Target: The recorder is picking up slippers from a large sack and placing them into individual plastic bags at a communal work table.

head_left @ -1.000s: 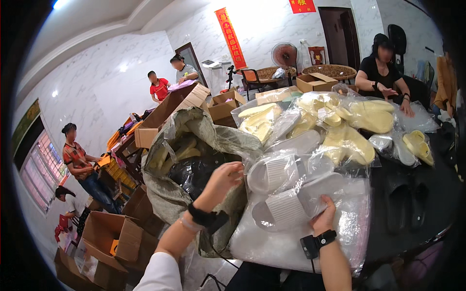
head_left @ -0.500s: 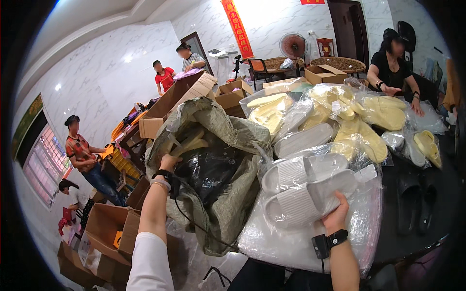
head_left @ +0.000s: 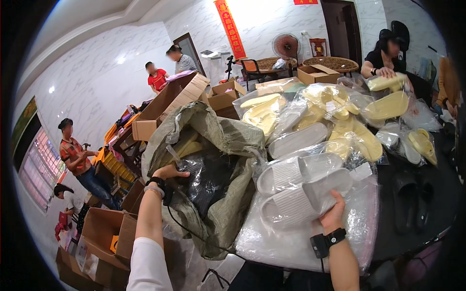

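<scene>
Two white slippers (head_left: 303, 191) lying side by side on clear plastic bagging (head_left: 272, 237), just right of the big grey-green woven sack (head_left: 223, 140). Right hand (head_left: 332, 216) cupping the heel end of the nearer slipper, fingers partly curled round its edge, holding loosely. Left hand (head_left: 170, 172) resting on the sack's near rim, fingers bent over the fabric, gripping it; black plastic-wrapped bundles (head_left: 208, 179) showing inside the sack mouth. Judging slippers light, foam-soft, bendy, ribbed strap giving grip; likely easiest taking by heel or strap, plastic underneath looking slick. Crowding behind the sack and to its right: bagged yellow slippers (head_left: 349, 131), more bagged white ones (head_left: 298, 138). Standing left of the sack: open cardboard boxes (head_left: 104, 230). Sitting far right of the sack: another person sorting yellow pairs. Sack's floppy rim possibly sagging shut.
</scene>
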Demonstrator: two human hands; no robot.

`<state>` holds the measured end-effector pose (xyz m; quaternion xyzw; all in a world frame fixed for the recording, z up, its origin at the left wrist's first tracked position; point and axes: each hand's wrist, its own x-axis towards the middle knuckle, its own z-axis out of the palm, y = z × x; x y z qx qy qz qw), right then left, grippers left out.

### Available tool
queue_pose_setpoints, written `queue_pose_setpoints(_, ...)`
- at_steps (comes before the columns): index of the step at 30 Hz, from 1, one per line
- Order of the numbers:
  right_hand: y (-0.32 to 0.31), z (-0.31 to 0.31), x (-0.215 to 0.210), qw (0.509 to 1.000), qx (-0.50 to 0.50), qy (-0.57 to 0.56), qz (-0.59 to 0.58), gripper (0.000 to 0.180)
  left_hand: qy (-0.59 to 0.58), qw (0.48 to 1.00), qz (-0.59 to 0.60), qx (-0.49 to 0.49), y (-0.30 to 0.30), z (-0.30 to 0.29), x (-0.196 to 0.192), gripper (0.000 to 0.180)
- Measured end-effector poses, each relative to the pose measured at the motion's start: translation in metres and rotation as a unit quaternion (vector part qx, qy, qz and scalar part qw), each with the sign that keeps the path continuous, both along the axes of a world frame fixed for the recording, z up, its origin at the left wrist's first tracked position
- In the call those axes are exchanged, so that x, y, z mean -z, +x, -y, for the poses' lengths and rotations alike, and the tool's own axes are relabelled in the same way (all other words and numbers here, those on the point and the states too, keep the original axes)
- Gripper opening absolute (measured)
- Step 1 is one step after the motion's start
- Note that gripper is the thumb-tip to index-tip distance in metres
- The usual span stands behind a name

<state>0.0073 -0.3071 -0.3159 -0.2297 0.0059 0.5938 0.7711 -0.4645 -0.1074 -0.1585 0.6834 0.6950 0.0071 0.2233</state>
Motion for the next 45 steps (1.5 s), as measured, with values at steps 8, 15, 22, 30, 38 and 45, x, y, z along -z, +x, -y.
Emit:
queue_pose_setpoints(8, 0.004, 0.000, 0.004, 1.000, 0.000, 0.006, 0.000, 0.044, 0.178, 0.977, 0.056, 0.107, 0.082, 0.043, -0.077, 0.038)
queue_pose_setpoints(15, 0.003, 0.003, -0.006, 1.000, -0.008, 0.012, 0.003, 0.043, 0.247, 0.882, 0.363, 0.168, 0.119, 0.076, -0.157, 0.029)
queue_pose_setpoints(22, 0.003, -0.006, 0.008, 1.000, -0.011, 0.013, -0.001, 0.040, 0.193, 0.699, 0.676, 0.130, 0.223, 0.024, -0.121, 0.039)
queue_pose_setpoints(30, 0.002, -0.001, 0.008, 1.000, -0.020, 0.015, -0.001, 0.043, 0.203, 0.892, 0.234, 0.329, 0.279, 0.020, -0.006, 0.064)
queue_pose_setpoints(38, 0.005, -0.003, 0.008, 0.999, -0.024, 0.020, 0.010, 0.047, 0.324, 0.945, -0.012, -0.054, 0.063, -0.043, 0.045, 0.040)
queue_pose_setpoints(45, 0.012, 0.006, 0.003, 1.000, -0.005, 0.017, 0.026, 0.046, 0.273, 0.943, -0.165, -0.094, -0.070, -0.081, 0.095, 0.032)
